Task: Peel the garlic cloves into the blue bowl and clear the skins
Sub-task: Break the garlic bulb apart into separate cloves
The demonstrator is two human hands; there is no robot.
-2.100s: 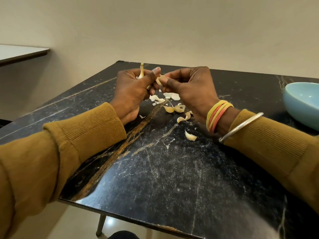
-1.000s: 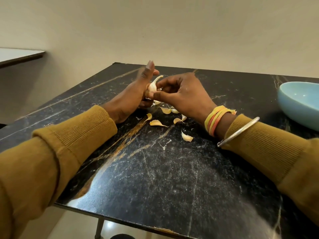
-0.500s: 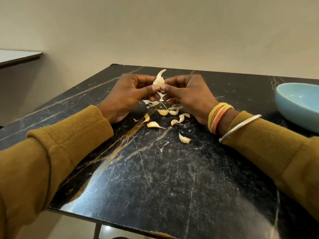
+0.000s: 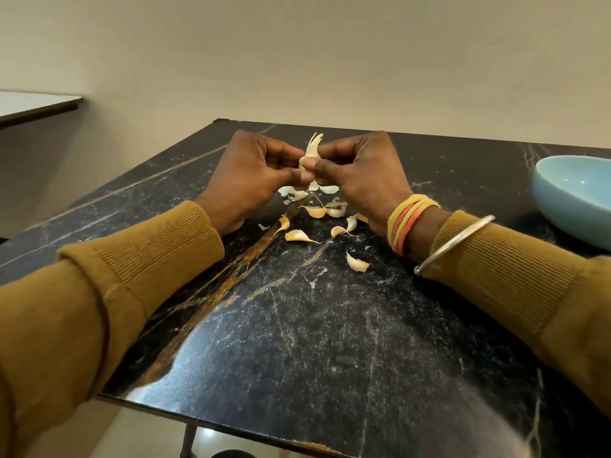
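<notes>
The table point(image 4: 330, 342) is black and stone-like, veined in white. A rusty gold streak runs from under the left hand toward the near edge, and a bright glare sits on the near-left part. Behind the hands rises a plain beige wall point(image 4: 297, 61). Far out to the left of the left hand, the corner of another tabletop point(image 4: 33, 105) juts in. Below the near edge a thin table leg point(image 4: 187, 441) shows.

The left hand point(image 4: 251, 180) and the right hand point(image 4: 360, 173) meet at the fingertips just above the table. Both pinch one garlic clove point(image 4: 312, 150), whose papery tip stands up above the fingers. Scattered skins point(image 4: 317, 211), pale and yellowish, lie under the hands and just nearer than them. One piece lies apart by the right wrist.

The blue bowl point(image 4: 575, 200) sits well off to the right of the right hand, cut by the frame edge, and most of its inside is out of view. The thumbs hide the lower part of the clove. Among the scattered pieces, I cannot tell whether any are cloves rather than skins.
</notes>
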